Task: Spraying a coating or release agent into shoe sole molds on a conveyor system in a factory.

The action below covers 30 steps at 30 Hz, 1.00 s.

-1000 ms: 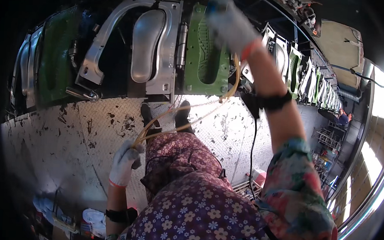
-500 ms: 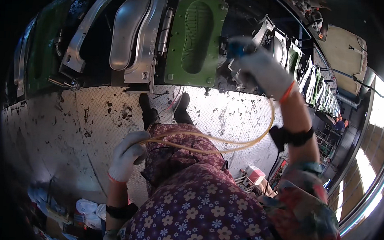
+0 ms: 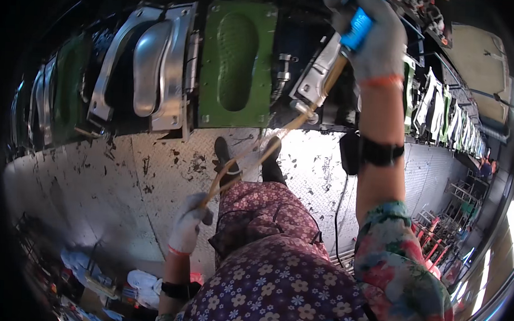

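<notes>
My right hand, in a white glove, reaches out over the bench at the upper right. It is closed around a blue air gun with a yellowish hose running from its lower end. The hose stretches down and left to my gloved left hand, whose fingers are curled around a bend of it above the floor. Below the gun, a metal mould part stands tilted beside the hose. Left of it lies a green mould plate with a sole-shaped hollow. The gun's tip is hidden.
A silver mould with a raised sole form lies farther left. More moulds line the bench to the right. Patterned metal flooring runs in front. White cloth-like bundles sit lower left, and a metal rack stands at right.
My right hand has moved farther out and up with the air gun. The hose, a wide loop before, is drawn out straighter. The whole view has shifted, with the moulds now farther left.
</notes>
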### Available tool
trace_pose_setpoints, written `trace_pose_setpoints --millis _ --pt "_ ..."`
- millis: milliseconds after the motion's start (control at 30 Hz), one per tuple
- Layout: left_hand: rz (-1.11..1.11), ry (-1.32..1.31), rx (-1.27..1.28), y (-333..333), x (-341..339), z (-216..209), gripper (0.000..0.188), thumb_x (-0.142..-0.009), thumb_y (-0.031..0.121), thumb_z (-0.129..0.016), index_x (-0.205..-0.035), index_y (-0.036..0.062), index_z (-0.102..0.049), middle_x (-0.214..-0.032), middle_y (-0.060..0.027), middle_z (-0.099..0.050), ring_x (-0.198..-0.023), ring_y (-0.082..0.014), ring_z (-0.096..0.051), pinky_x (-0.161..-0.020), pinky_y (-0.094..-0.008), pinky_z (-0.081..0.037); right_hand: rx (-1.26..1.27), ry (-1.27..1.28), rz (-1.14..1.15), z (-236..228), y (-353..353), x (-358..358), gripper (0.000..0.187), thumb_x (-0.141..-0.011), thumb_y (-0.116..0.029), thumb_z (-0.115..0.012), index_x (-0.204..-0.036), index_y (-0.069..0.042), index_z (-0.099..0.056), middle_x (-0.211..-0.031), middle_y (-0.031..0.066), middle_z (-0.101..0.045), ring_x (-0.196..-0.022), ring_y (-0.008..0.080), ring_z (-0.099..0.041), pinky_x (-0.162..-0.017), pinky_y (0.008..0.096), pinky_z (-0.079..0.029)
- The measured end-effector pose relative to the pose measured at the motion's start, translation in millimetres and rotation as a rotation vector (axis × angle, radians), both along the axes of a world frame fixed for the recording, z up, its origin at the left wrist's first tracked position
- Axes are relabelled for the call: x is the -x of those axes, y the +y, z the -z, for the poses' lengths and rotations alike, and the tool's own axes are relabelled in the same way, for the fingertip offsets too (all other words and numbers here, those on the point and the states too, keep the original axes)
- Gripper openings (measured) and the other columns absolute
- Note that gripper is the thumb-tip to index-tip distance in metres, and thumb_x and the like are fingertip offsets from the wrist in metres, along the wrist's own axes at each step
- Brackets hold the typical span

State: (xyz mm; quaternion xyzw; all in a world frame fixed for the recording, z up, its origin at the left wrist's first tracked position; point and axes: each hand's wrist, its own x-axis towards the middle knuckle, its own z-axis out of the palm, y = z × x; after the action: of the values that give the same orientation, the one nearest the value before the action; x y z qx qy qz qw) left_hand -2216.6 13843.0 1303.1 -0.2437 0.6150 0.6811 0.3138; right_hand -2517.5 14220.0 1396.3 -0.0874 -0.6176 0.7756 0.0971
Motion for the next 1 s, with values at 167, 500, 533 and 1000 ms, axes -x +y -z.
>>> trace_pose_setpoints --millis 167,500,533,1000 --pt "0.188 -0.163 -0.098 36.2 -30.0 20.3 0.043 -0.086 0.015 -0.055 -0.123 -0.0058 -0.064 -0.088 -0.0089 -0.067 -0.076 -0.0172 -0.063 -0.073 -0.0296 -0.050 0.085 -0.349 -0.070 -29.1 61.6 -121.6 0.061 -0.089 -0.004 -0.057 -0.148 0.000 -0.041 -0.103 0.0187 -0.072 -0.072 0.0186 -0.069 -0.059 0.0277 -0.058" --pt "0.390 0.013 -0.085 139.8 -3.9 3.9 0.038 -0.087 0.010 -0.059 -0.121 -0.0038 -0.067 -0.102 -0.0075 -0.065 -0.083 -0.0152 -0.060 -0.078 -0.0285 -0.048 -0.621 -0.395 -0.317 65.6 115.1 -64.0 0.072 -0.083 -0.002 -0.061 -0.152 -0.015 -0.044 -0.087 0.0062 -0.066 -0.059 0.0126 -0.062 -0.053 0.0254 -0.051" --pt "0.377 0.020 -0.095 152.7 -0.2 -2.1 0.039 -0.087 0.013 -0.059 -0.122 -0.0048 -0.067 -0.102 -0.0098 -0.066 -0.085 -0.0182 -0.062 -0.081 -0.0304 -0.048 -0.658 -0.368 -0.246 62.0 123.6 -36.5 0.069 -0.084 -0.004 -0.063 -0.150 -0.015 -0.047 -0.077 0.0028 -0.063 -0.055 0.0135 -0.061 -0.053 0.0265 -0.052" --pt "0.338 -0.037 -0.337 283.2 20.8 24.6 0.041 -0.090 0.004 -0.056 -0.128 -0.0065 -0.065 -0.100 -0.0099 -0.065 -0.082 -0.0153 -0.061 -0.077 -0.0294 -0.050 -0.541 -0.608 -0.231 -6.4 312.9 -162.2 0.074 -0.082 0.009 -0.053 -0.152 -0.015 -0.044 -0.104 0.0097 -0.064 -0.071 0.0134 -0.064 -0.047 0.0283 -0.050"
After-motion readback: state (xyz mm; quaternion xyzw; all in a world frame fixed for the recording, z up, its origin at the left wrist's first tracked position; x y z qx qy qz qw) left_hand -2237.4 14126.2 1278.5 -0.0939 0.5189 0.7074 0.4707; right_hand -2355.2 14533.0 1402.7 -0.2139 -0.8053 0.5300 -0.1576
